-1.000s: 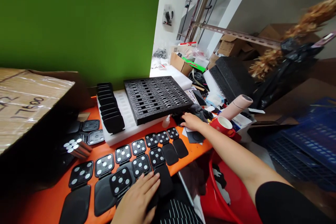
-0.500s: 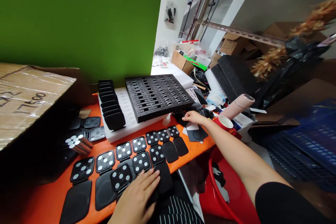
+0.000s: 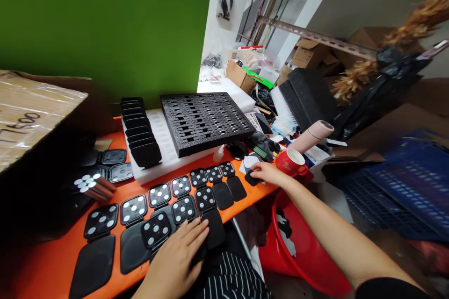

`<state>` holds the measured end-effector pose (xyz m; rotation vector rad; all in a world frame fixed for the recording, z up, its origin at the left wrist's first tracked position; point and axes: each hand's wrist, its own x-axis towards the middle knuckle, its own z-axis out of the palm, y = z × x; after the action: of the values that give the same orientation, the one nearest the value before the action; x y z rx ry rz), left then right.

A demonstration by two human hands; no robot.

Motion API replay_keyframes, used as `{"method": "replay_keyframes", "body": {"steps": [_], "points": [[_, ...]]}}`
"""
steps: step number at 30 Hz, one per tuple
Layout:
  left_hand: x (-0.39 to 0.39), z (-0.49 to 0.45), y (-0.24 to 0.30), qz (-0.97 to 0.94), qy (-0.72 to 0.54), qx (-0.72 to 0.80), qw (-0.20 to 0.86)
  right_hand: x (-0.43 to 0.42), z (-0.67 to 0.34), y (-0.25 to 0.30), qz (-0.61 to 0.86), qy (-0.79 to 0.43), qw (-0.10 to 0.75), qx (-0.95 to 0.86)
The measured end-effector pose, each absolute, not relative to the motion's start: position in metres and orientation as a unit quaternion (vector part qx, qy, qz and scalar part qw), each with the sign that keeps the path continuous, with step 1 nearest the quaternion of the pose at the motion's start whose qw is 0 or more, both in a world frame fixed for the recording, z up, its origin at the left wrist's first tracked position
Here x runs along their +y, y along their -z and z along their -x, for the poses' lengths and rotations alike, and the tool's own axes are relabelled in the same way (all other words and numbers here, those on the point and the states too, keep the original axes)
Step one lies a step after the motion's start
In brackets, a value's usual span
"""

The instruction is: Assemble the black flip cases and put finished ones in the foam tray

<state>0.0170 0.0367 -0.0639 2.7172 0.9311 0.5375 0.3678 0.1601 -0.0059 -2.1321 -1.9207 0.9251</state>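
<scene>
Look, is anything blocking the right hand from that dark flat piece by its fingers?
No, nothing visible: the right hand seems to touch the dark flat piece. The red mug stands behind the wrist, not between them.

Left hand (image 3: pixel 175 256) palm down, fingers (image 3: pixel 192 234) extended, right arm (image 3: pixel 321 217) stretched forward, right hand (image 3: pixel 267 173) lightly curled
</scene>
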Motion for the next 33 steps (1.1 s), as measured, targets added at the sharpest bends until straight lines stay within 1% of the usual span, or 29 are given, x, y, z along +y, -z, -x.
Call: {"method": "replay_keyframes", "body": {"steps": [2, 4, 7, 15, 18, 23, 28, 31, 33], "points": [[0.037, -0.017, 0.065, -0.927, -0.178, 0.315, 0.102, 0.147, -0.368, 0.007, 0.698, -0.279, 0.061, -0.657], [0.037, -0.017, 0.065, -0.93, -0.167, 0.315, 0.091, 0.138, -0.367, 0.006, 0.669, -0.249, 0.035, -0.7], [0.037, -0.017, 0.064, -0.933, -0.158, 0.313, 0.078, 0.135, -0.368, 0.004, 0.623, -0.202, -0.033, -0.755], [0.038, -0.018, 0.06, -0.934, -0.157, 0.311, 0.078, 0.165, -0.367, -0.007, 0.536, -0.136, -0.214, -0.805], [0.038, -0.018, 0.061, -0.933, -0.156, 0.313, 0.082, 0.174, -0.361, -0.011, 0.496, -0.108, -0.253, -0.824], [0.036, -0.018, 0.062, -0.933, -0.147, 0.316, 0.089, 0.174, -0.356, -0.013, 0.476, -0.079, -0.255, -0.838], [0.035, -0.017, 0.063, -0.928, -0.141, 0.324, 0.119, 0.162, -0.362, -0.02, 0.544, -0.103, -0.214, -0.805], [0.034, -0.017, 0.062, -0.923, -0.13, 0.331, 0.146, 0.154, -0.365, -0.031, 0.559, -0.111, -0.202, -0.796], [0.034, -0.018, 0.06, -0.918, -0.123, 0.338, 0.166, 0.148, -0.362, -0.036, 0.577, -0.127, -0.172, -0.789]]}}
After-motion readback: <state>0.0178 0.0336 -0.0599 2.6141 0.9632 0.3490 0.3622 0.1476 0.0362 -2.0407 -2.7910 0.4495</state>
